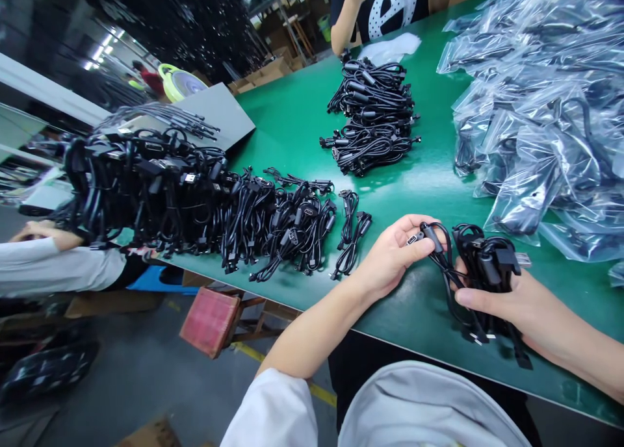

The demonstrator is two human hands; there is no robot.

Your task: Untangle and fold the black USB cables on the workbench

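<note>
My left hand [397, 255] pinches the end of a black cable [433, 238] with a connector and a thicker barrel, near the table's front edge. Around a bundle of black cables [490, 265], my right hand [507, 301] is closed, with the thumb across the front. Connector ends hang below this bundle, and a metal plug sticks out at its right. The two hands are a short way apart, with the cable running between them. Left of my left hand, two small coiled cables [348, 239] lie on the green table [292, 115].
Cable piles [287, 229] line the table's left front edge. Another cable stack [373, 115] lies ahead. Bagged cables [546, 135] cover the right. People are across the table and at far left. A red stool [210, 320] stands below.
</note>
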